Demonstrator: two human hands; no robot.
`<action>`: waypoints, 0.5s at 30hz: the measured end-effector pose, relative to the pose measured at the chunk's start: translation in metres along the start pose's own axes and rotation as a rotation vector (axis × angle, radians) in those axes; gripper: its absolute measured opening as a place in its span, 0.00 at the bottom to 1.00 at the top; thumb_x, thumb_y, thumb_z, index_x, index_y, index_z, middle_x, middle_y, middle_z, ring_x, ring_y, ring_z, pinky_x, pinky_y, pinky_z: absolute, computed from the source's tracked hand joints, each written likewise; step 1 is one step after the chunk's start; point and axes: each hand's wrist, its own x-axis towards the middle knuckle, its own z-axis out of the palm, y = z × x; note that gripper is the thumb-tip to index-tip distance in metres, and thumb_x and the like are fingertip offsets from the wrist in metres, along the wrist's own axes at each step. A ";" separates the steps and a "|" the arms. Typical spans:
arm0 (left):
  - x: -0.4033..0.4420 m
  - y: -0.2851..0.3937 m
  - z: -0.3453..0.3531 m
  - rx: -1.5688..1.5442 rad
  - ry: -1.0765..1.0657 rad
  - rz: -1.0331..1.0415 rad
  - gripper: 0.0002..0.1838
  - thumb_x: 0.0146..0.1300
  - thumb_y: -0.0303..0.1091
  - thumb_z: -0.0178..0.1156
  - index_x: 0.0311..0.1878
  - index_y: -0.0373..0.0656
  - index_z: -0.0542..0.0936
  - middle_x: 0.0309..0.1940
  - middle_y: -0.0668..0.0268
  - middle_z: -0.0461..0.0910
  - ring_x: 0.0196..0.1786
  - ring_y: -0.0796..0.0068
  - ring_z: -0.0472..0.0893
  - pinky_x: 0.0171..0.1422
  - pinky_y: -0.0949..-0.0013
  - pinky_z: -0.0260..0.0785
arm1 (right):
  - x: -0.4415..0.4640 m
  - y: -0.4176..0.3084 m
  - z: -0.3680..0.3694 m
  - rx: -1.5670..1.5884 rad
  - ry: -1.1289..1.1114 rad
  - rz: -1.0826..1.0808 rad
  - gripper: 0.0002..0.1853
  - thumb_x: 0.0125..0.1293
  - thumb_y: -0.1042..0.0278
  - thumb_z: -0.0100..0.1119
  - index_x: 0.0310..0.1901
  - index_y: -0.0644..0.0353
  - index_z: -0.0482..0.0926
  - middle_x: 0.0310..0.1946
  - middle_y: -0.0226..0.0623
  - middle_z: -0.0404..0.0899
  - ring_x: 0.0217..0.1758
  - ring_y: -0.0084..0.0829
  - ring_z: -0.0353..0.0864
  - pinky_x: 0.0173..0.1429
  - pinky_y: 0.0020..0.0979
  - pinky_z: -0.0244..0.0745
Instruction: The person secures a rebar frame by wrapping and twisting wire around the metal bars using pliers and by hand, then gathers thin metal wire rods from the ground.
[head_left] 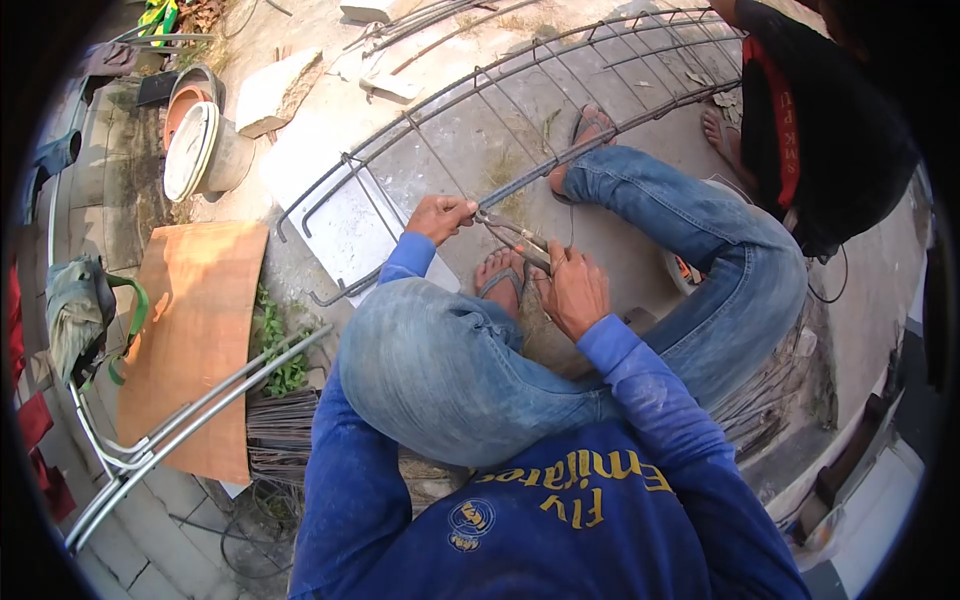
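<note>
A long cage of steel rebar [430, 108] curves from the middle of the view to the upper right. My right hand [576, 290] is closed on the handles of a pair of pliers [520, 241], whose jaws meet the near end of a bar. Beside those jaws, my left hand [440, 217] has its fingers pinched at the bar's end; what they hold is too small to make out. The cage's bent bar ends lie over a white board [350, 235] on the ground.
A co-worker in a black shirt [830, 130] is at the upper right, near the cage. Buckets [225, 160], a stone block [280, 92], an orange-brown board [200, 330], metal tubes [190, 425] and a bundle of thin rods [283, 432] lie to the left.
</note>
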 end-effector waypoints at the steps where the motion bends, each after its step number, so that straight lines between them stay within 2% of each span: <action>1: 0.002 -0.001 0.000 -0.008 -0.009 -0.004 0.24 0.68 0.53 0.66 0.49 0.38 0.89 0.40 0.60 0.90 0.43 0.71 0.87 0.44 0.71 0.79 | -0.003 -0.001 0.001 -0.014 -0.061 0.013 0.22 0.69 0.53 0.65 0.52 0.62 0.71 0.37 0.51 0.83 0.30 0.49 0.84 0.37 0.44 0.82; 3: 0.004 -0.001 0.000 -0.021 -0.015 -0.016 0.24 0.69 0.52 0.66 0.50 0.37 0.88 0.40 0.59 0.89 0.44 0.70 0.88 0.46 0.70 0.79 | -0.004 -0.003 0.006 -0.045 -0.179 0.030 0.23 0.74 0.49 0.61 0.54 0.62 0.71 0.38 0.48 0.83 0.29 0.43 0.85 0.33 0.40 0.82; 6: 0.004 -0.004 0.002 -0.056 -0.009 -0.027 0.25 0.68 0.53 0.67 0.50 0.37 0.89 0.39 0.59 0.90 0.43 0.72 0.88 0.44 0.70 0.79 | 0.007 0.006 0.016 1.676 -0.948 0.896 0.27 0.79 0.42 0.53 0.59 0.61 0.72 0.36 0.40 0.83 0.29 0.31 0.84 0.28 0.32 0.80; 9: 0.005 -0.003 -0.002 -0.068 -0.011 -0.031 0.25 0.68 0.53 0.67 0.50 0.37 0.89 0.38 0.58 0.90 0.44 0.71 0.89 0.43 0.70 0.79 | 0.019 0.017 0.002 1.323 -0.961 0.773 0.30 0.80 0.38 0.48 0.63 0.60 0.70 0.31 0.32 0.80 0.27 0.22 0.83 0.24 0.24 0.76; 12: 0.005 -0.001 -0.002 -0.072 -0.027 -0.039 0.26 0.67 0.52 0.68 0.51 0.36 0.88 0.41 0.57 0.90 0.45 0.69 0.90 0.44 0.70 0.80 | 0.026 0.012 -0.009 1.115 -0.781 0.634 0.28 0.78 0.41 0.52 0.62 0.60 0.72 0.31 0.34 0.80 0.24 0.24 0.82 0.23 0.24 0.75; 15: 0.003 -0.001 -0.002 -0.089 -0.034 -0.076 0.27 0.68 0.51 0.68 0.55 0.34 0.86 0.46 0.57 0.89 0.48 0.67 0.89 0.47 0.69 0.80 | 0.027 0.001 -0.024 1.221 -0.836 0.633 0.27 0.76 0.46 0.58 0.67 0.55 0.72 0.29 0.30 0.79 0.23 0.22 0.81 0.23 0.23 0.74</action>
